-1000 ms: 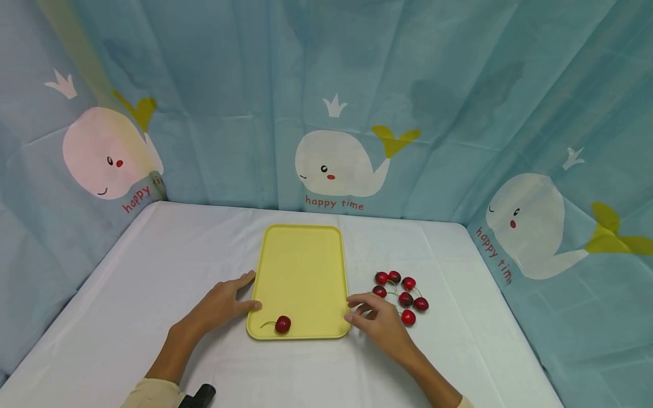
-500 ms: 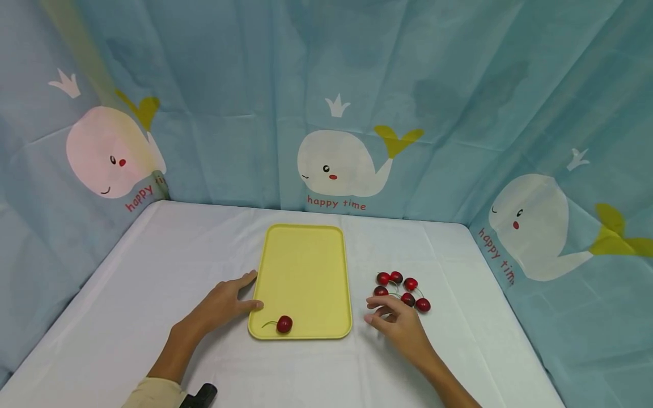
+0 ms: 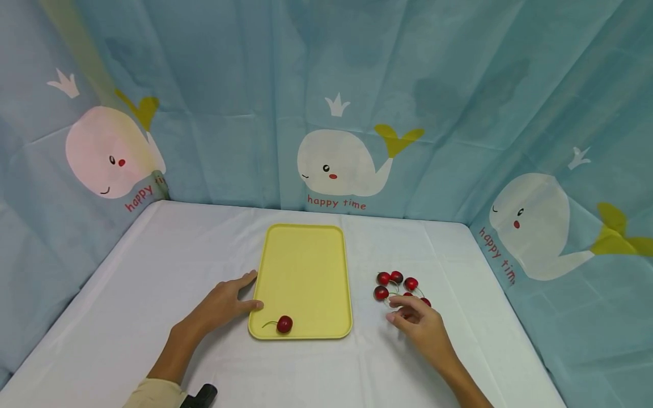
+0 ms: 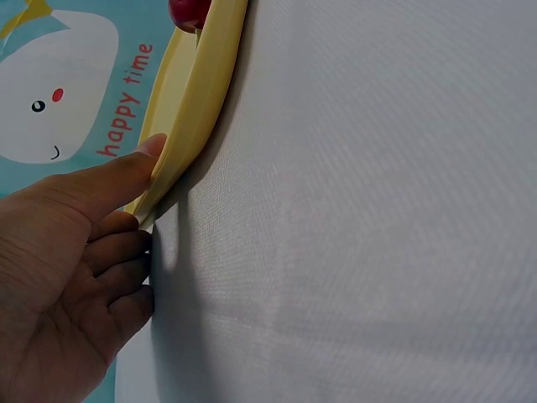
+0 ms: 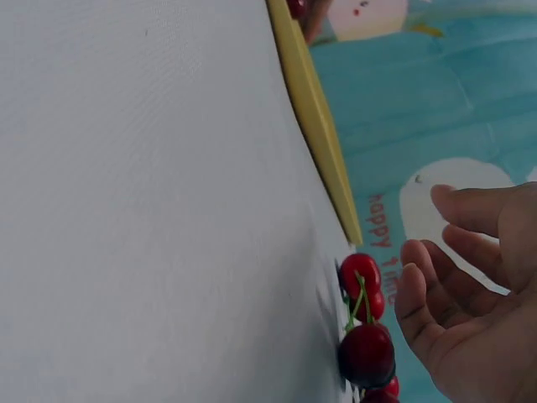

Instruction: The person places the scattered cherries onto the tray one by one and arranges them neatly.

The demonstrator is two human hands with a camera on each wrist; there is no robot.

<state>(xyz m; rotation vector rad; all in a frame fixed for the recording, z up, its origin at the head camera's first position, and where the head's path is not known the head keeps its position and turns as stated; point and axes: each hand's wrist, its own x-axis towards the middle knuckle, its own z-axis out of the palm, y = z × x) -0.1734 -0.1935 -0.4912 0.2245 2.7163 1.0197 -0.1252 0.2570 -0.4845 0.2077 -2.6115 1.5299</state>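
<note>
A yellow tray [image 3: 306,272] lies on the white cloth, with one dark red cherry [image 3: 284,324] and its stem near the front left corner. My left hand [image 3: 219,303] holds the tray's left edge; in the left wrist view the thumb lies over the rim and the fingers bend against the outer side. To the right of the tray is a loose group of several red cherries [image 3: 381,293] with green stems. Over the near side of that group hovers my right hand [image 3: 420,326], partly hiding some cherries. Its fingers are loosely bent with a gap to the thumb, holding nothing.
A white cloth [image 3: 285,374] covers the table. Blue curtains [image 3: 219,158] with whale prints stand behind it and at both sides. A black device [image 3: 200,395] shows by the left sleeve.
My right hand has moved from the tray's right edge rightward to the cherry group. The left hand stays at the tray, and the cherry on the tray keeps its place.
</note>
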